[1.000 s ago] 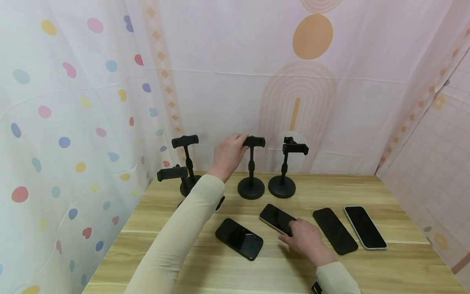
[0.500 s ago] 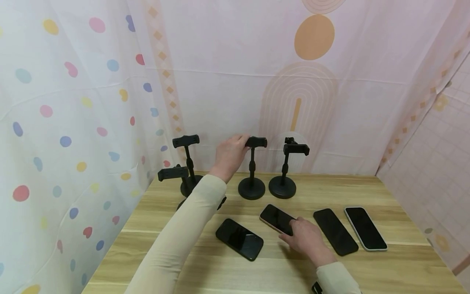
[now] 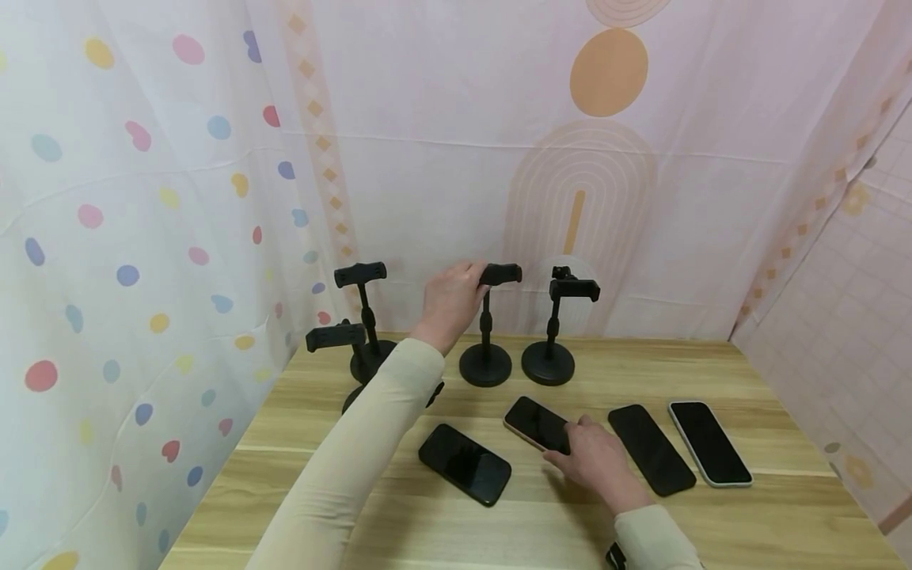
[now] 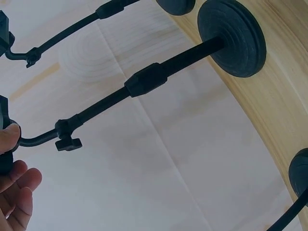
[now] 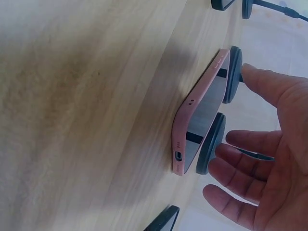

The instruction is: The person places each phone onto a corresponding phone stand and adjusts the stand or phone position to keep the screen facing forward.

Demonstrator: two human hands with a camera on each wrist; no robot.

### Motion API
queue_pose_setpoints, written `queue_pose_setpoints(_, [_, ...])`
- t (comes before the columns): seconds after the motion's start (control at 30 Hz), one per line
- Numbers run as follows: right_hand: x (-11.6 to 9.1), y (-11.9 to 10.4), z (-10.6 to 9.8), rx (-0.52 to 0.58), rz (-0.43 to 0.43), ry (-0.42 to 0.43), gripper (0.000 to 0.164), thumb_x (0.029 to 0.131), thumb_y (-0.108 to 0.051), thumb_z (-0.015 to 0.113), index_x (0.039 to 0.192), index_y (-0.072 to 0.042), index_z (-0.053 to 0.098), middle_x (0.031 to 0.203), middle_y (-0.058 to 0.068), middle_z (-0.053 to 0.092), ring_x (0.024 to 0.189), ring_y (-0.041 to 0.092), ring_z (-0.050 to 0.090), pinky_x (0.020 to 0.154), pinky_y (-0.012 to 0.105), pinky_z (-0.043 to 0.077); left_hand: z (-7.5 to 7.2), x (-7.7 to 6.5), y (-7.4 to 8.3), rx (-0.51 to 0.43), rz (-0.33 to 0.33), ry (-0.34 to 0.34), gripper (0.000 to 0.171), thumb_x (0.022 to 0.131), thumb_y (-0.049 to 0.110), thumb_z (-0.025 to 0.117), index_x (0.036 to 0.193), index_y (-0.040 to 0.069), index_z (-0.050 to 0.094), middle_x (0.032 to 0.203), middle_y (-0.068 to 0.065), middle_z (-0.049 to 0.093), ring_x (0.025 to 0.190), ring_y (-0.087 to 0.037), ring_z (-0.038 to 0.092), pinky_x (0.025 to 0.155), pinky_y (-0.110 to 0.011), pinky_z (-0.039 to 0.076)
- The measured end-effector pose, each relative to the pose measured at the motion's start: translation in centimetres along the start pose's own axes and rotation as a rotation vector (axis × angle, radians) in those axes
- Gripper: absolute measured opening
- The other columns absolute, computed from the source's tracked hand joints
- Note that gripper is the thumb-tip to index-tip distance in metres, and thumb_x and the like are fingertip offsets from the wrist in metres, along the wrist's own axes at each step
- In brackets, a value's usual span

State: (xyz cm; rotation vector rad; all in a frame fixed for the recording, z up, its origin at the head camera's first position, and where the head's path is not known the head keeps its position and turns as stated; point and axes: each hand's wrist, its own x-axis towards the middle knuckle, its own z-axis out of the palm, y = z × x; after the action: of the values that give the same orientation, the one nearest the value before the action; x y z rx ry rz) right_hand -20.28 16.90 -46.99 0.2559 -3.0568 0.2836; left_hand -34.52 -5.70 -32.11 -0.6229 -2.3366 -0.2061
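Note:
My left hand point(image 3: 452, 305) grips the clamp head of the middle black phone stand point(image 3: 485, 366) from its left side. In the left wrist view the thumb lies on the back of the clamp, with the stand's pole point(image 4: 103, 103) running down to a round base. My right hand point(image 3: 598, 461) hovers over the near end of a phone point(image 3: 534, 421) with a dark screen. The right wrist view shows that phone's pink edge point(image 5: 178, 125) flat on the table, the thumb and fingers point(image 5: 236, 171) spread loosely and not closed round it.
Another stand point(image 3: 548, 362) is close to the right, and several point(image 3: 359, 274) are at the left, partly behind my left sleeve. A black phone point(image 3: 465, 465) lies in front; a dark phone point(image 3: 651, 450) and a white-edged phone point(image 3: 710, 443) lie at the right. A curtain hangs behind the table point(image 3: 773, 412).
My left hand has shifted a little to the right with the clamp head, and the middle stand now leans slightly that way. The right hand has barely moved; the phones lie as before.

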Motion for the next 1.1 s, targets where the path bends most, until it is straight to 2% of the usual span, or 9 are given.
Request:
queue_pose_setpoints(0.43, [0.33, 0.61, 0.37, 0.034, 0.048, -0.027, 0.065, 0.084, -0.046, 0.077, 0.12, 0.007, 0.065, 0.106, 0.02, 0.059, 0.093, 0.034, 0.061, 0.072, 0.05, 0.053, 0.51, 0.0, -0.39, -0.024, -0.017, 0.011, 0.033, 0.094, 0.025, 0.071, 0.123, 0.009, 0.067, 0.107, -0.008, 0.071, 0.085, -0.023, 0.07, 0.067, -0.038, 0.056])
queue_pose_setpoints(0.7, [0.37, 0.66, 0.26, 0.028, 0.048, -0.024, 0.066, 0.083, -0.047, 0.077, 0.12, 0.006, 0.064, 0.11, 0.022, 0.059, 0.098, 0.036, 0.061, 0.075, 0.051, 0.052, 0.4, 0.04, -0.32, -0.032, -0.026, 0.011, 0.042, 0.094, 0.036, 0.07, 0.124, 0.007, 0.065, 0.108, -0.009, 0.07, 0.079, -0.023, 0.069, 0.058, -0.036, 0.054])
queue_pose_setpoints(1.1, [0.63, 0.69, 0.33, 0.014, 0.031, -0.027, 0.071, 0.083, -0.049, 0.077, 0.122, 0.008, 0.062, 0.112, 0.024, 0.059, 0.102, 0.037, 0.059, 0.079, 0.05, 0.052, -0.02, -0.17, -0.43, -0.061, -0.035, 0.005, 0.045, 0.099, 0.04, 0.061, 0.126, 0.004, 0.063, 0.108, -0.011, 0.069, 0.076, -0.025, 0.069, 0.055, -0.036, 0.053])
